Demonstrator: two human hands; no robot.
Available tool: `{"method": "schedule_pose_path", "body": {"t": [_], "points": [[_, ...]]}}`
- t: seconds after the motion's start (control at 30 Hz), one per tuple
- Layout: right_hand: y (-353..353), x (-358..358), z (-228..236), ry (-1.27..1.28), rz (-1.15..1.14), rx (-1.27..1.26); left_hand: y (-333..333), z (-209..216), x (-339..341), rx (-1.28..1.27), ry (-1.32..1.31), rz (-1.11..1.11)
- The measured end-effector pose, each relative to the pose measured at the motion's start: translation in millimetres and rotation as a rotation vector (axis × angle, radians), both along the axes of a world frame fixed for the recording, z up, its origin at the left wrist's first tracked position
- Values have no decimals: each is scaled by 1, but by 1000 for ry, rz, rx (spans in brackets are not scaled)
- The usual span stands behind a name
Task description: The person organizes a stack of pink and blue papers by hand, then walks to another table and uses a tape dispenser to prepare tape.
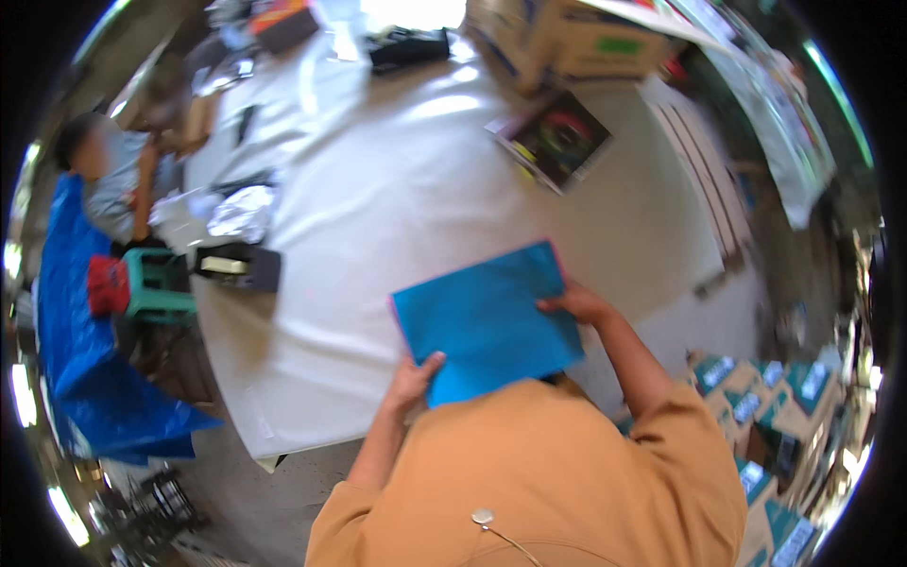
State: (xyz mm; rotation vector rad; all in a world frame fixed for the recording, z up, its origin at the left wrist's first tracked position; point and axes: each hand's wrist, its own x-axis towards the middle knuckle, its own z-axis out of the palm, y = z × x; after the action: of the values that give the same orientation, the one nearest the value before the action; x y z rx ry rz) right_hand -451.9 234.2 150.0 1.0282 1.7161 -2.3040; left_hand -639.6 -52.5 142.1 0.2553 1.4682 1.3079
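I hold a stack of blue paper sheets [487, 319] with both hands, over the near edge of a white table [397, 189]. My left hand [414, 380] grips the lower left corner, thumb on top. My right hand [574, 302] grips the right edge. A thin pink edge shows along the sheets' right and left sides. My orange sleeves fill the bottom of the view.
A dark printed booklet [553, 139] and a cardboard box [576, 42] lie at the table's far right. A black device [236, 266] and crumpled foil [244, 213] sit at the left. Another person [118, 180] sits there by a green stool [156, 283]. Stacked teal boxes [765, 416] stand at the right.
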Motion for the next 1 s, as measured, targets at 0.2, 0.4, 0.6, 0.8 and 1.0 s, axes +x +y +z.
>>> {"method": "schedule_pose_path", "body": {"t": [0.2, 0.4, 0.6, 0.8, 1.0], "points": [[-18, -24, 14, -269, -150, 355, -2, -11, -13, -71, -35, 60], [-137, -73, 8, 208, 455, 1261, -2, -27, -4, 71, 10, 147], [-54, -31, -33, -312, 414, 1482, -5, -34, -1, -44, 263, 43], [1, -25, -29, -572, 379, 1567, -4, -21, -4, 35, 99, 53], [11, -7, 4, -274, 43, 1148, 11, 17, 0, 49, -19, 48]]}}
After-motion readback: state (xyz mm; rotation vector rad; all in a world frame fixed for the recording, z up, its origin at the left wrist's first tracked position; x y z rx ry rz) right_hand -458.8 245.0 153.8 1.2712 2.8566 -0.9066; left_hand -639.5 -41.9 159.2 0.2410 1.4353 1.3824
